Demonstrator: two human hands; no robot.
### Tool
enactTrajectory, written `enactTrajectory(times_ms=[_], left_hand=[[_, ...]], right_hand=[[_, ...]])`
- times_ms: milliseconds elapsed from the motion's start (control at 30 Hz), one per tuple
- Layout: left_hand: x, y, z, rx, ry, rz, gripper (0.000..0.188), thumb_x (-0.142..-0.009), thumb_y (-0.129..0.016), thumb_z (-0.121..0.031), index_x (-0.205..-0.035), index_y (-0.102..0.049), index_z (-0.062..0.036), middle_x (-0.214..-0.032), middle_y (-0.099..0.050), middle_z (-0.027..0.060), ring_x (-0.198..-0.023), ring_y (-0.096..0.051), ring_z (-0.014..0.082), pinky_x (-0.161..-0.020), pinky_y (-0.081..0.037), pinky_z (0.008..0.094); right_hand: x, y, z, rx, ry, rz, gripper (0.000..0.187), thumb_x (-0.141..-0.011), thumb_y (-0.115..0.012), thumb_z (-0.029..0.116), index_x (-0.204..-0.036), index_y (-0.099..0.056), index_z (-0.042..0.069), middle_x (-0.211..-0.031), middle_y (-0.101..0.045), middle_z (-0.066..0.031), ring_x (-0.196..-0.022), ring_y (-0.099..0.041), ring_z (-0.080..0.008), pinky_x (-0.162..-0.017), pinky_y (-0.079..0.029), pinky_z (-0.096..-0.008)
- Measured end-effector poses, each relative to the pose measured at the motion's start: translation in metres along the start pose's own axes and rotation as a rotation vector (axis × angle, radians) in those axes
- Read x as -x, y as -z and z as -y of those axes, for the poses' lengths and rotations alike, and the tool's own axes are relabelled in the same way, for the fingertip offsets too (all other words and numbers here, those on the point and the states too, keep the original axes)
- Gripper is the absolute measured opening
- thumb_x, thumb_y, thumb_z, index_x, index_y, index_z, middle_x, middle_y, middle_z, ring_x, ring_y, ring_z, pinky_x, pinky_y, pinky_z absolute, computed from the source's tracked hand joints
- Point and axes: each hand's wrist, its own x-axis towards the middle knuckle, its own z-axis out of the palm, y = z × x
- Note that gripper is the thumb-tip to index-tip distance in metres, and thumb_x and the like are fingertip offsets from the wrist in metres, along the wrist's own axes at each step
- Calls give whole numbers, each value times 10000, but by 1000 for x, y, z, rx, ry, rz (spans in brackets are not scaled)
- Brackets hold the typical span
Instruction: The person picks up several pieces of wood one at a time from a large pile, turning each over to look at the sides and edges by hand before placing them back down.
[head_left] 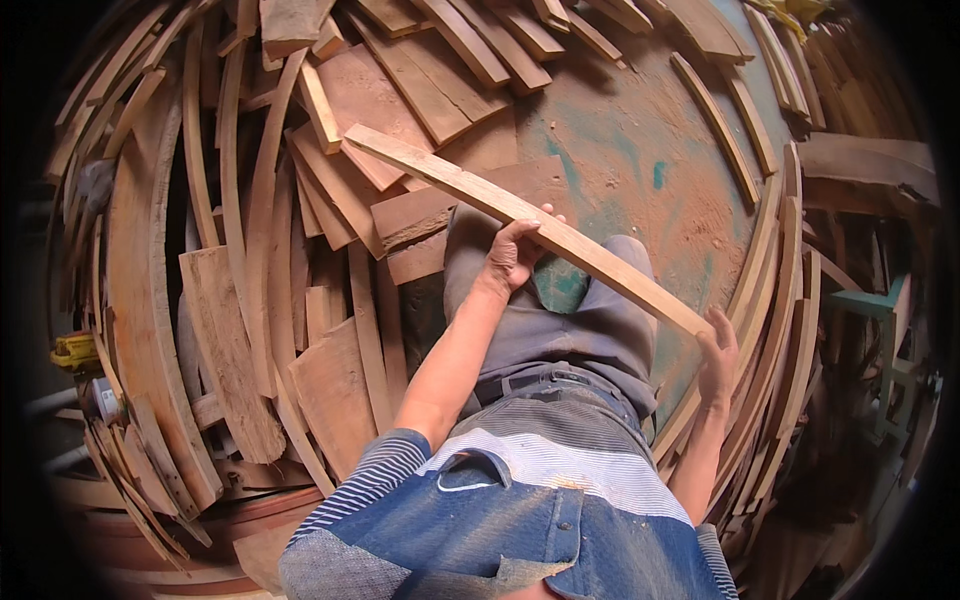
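A long, straight wooden strip slants across in front of me, its far end to the upper left and its near end to the right. My left hand grips it around the middle from below, with the thumb along the near edge and fingertips showing past the far edge. At the right end of the strip, my right hand is closed around the tip; some of its fingers are hidden. Under the strip are my bent legs in grey trousers, with a green patch between the knees.
Loose boards and strips crowd the left side, and wide boards lie on the far floor. Long strips are stacked along the right. Sawdust covers the floor. A green frame stands at the far right.
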Motion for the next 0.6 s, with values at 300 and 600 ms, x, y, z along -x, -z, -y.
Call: enactTrajectory(times_ms=[300,600], left_hand=[[-3,7,-2,9,11,11,346,-778,-721,-82,-1108,-642,-16,-1073,-689,97,-1149,-630,293,-1103,-426,451],[-1,3,4,-341,-20,-9,407,-894,-730,-217,-1247,-607,-55,-1149,-684,76,-1162,-609,287,-1187,-316,462]], right_hand=[[-6,-4,-8,73,8,3,783,-747,-783,299,-1413,-512,-11,-1372,-534,-175,-1317,-479,-308,-1122,-339,-435],[-24,14,-44,-156,-242,-87,836,-834,-809,427,-1487,-441,57,-1351,-554,-118,-1222,-553,-250,-1029,-452,-337]])
